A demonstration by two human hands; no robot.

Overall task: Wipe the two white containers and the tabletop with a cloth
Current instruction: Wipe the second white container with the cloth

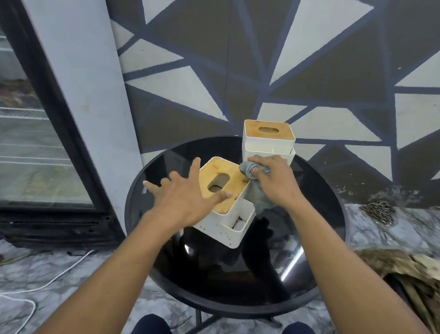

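Both my knees (153,330) show at the bottom edge, in dark trousers, and my two bare forearms reach out over one round black glass tabletop (312,253). Two white containers stand on it, each with a wooden lid that has one oval slot. My nearer container (224,228) sits tilted toward the middle of the table, and I can count two small open compartments along its right side. My farther container (268,144) stands upright at the back edge, against the wall painted with grey and white triangles.

My left hand (184,201) is spread wide, fingers fanned, palm down, resting on the nearer lid and gripping nothing. My right hand (273,179) is closed around one grey cloth (256,193), bunched in my fist, its loose end hanging between the two containers and touching the nearer one's edge.

One small white label sits on the table rim at left; its writing is too small to read.
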